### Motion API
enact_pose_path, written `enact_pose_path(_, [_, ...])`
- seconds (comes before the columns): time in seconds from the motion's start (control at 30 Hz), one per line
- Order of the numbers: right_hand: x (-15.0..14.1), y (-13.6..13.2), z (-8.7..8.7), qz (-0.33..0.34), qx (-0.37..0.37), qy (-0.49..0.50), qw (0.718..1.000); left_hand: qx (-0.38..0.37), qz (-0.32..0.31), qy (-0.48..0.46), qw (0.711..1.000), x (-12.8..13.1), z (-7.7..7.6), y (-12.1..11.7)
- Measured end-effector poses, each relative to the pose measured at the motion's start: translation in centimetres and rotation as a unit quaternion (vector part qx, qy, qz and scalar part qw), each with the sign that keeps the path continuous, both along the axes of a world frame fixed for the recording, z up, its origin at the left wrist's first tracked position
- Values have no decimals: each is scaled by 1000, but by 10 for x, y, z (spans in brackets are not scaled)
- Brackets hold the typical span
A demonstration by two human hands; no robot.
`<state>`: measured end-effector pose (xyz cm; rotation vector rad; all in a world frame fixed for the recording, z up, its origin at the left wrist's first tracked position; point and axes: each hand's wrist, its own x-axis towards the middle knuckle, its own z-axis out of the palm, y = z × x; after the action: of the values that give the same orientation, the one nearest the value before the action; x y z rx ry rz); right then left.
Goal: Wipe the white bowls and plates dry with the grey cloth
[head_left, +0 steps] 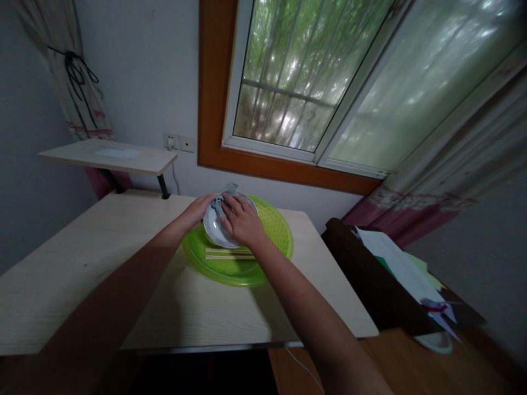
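A white bowl [214, 226] is tilted over a round green plastic basket [242, 278], its inside facing me. My left hand [198, 211] grips the bowl's left rim. Pressed against the inside of the bowl is a grey cloth [218, 205], with my right hand [242, 221] closed on it. Part of the cloth sticks up past the far rim. In the basket, just below the bowl, lies a pair of wooden chopsticks [224, 254], their right ends running under my right wrist.
The basket stands on a pale wooden table [156, 323]. A raised shelf [111, 156] on black legs is at the back left. Behind are a wall socket [187, 144] and a barred window [284, 82]. Papers [399, 263] lie on a dark brown piece of furniture [370, 285] to the right.
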<state>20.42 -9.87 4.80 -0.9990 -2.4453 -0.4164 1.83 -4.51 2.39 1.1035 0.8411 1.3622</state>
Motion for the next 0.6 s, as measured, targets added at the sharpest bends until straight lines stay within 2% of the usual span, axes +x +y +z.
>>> enact_pose_path(0.17, [2, 3, -2, -21, 3, 8, 1000, 11, -11, 7, 1000, -1, 4, -4])
enact_pose_path(0.4, [3, 11, -7, -35, 15, 14, 999, 24, -30, 6, 999, 0, -2, 3])
enact_pose_path(0.6, [6, 14, -6, -79, 21, 7, 997, 29, 0, 27, 999, -2, -2, 0])
